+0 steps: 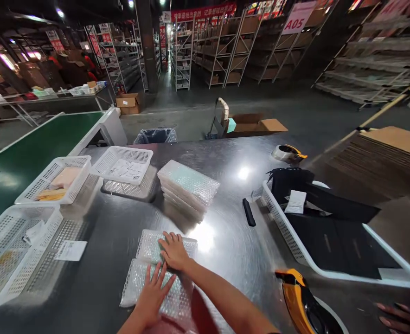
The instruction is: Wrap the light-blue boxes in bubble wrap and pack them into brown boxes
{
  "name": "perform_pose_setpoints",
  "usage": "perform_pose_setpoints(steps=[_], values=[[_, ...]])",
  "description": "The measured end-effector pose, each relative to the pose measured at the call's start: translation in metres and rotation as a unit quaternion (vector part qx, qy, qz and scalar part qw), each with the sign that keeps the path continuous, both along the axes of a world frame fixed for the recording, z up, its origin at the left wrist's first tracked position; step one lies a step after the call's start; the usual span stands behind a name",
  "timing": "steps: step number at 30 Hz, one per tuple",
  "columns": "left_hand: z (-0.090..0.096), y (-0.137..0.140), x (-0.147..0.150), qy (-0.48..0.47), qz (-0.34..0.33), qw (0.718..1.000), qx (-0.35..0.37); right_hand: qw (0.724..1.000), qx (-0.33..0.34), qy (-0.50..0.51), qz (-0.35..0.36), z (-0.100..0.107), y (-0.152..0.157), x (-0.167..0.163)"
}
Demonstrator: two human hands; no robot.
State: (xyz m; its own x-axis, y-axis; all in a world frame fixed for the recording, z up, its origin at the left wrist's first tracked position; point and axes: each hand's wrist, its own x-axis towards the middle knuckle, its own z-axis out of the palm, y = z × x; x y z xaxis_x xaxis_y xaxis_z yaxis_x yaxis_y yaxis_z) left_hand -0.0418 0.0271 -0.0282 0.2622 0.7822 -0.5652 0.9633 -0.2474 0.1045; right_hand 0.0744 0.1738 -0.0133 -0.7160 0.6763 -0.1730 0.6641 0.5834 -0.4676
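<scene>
My left hand [153, 294] lies with spread fingers on the nearer part of a sheet of bubble wrap [131, 283]. On the farther, folded-looking part, my right hand [173, 250] presses down, its fingers apart too. Something pale green shows faintly through the wrap under my right hand; I cannot tell what it is. Just beyond my hands stands a stack of bubble-wrapped flat packs [187, 185], the top one also pale green inside.
White baskets [121, 162] line the left, beside a green conveyor [48, 134]. A label [71, 250] lies near them. To the right are a black bar-shaped object [248, 212], a large white basket [288, 236] with black items, and tape dispensers [297, 297]. Another person's hand [401, 317] shows bottom right.
</scene>
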Motion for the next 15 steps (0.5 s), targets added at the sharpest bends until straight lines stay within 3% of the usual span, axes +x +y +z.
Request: perform_pose_setpoints(steps=[4, 6, 8, 11, 13, 15], values=[[-0.041, -0.005, -0.003, 0.026, -0.014, 0.998, 0.059, 1.0, -0.012, -0.004, 0.028, 0.009, 0.001, -0.002], [-0.067, -0.009, -0.008, 0.044, -0.017, 0.991, 0.123, 0.998, 0.021, 0.024, 0.058, 0.035, 0.016, -0.004], [-0.087, -0.013, -0.014, 0.052, -0.032, 0.979, 0.193, 0.991, 0.099, 0.067, 0.051, 0.076, 0.048, -0.004], [-0.102, -0.016, -0.02, 0.052, -0.059, 0.967, 0.242, 0.967, 0.225, 0.058, -0.107, 0.144, 0.122, 0.003], [-0.104, -0.015, -0.02, 0.06, -0.06, 0.964, 0.252, 0.96, 0.197, -0.03, -0.196, 0.176, 0.171, 0.011], [-0.106, -0.014, -0.019, 0.064, -0.049, 0.962, 0.26, 0.96, 0.125, -0.106, -0.229, 0.189, 0.203, 0.018]])
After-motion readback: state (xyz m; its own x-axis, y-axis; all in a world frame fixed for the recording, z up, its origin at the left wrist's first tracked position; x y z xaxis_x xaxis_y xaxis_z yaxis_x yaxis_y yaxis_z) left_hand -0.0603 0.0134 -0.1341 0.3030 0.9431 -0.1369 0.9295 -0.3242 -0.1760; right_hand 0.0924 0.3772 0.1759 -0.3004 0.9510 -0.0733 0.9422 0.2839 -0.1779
